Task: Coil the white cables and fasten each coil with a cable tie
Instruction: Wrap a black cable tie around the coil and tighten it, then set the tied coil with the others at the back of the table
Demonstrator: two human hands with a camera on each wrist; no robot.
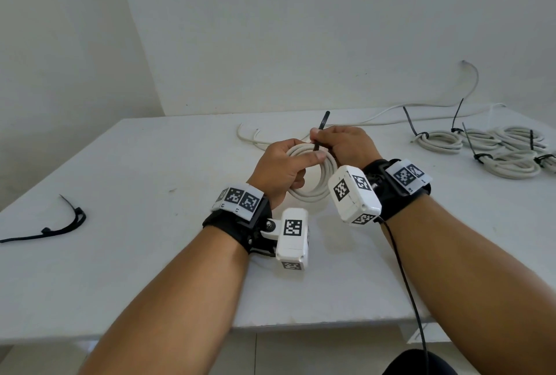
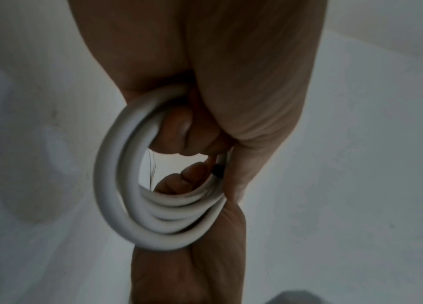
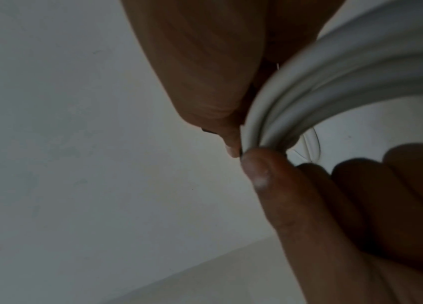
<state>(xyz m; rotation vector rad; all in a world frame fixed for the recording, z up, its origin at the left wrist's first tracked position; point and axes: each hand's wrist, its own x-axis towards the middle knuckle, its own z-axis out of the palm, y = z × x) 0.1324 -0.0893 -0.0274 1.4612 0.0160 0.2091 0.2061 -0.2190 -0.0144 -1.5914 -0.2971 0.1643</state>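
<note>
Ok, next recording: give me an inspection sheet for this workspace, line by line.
Surface: white table, a few small marks.
Job's things: white coil held above the table; black cable tie at its top.
Clutter: spare black ties far left.
Grippers: left hand grips the coil; right hand pinches the tie.
Cables: tied coils far right; loose white cable behind.
Surroundings: bare white wall.

A bare work room, more a makeshift workshop than a home. Plain white walls (image 1: 270, 28) meet in a corner behind a plain white table (image 1: 150, 269). Tied cable coils (image 1: 481, 148) are heaped at its far right corner, black cable ties (image 1: 54, 228) lie near its left edge.
</note>
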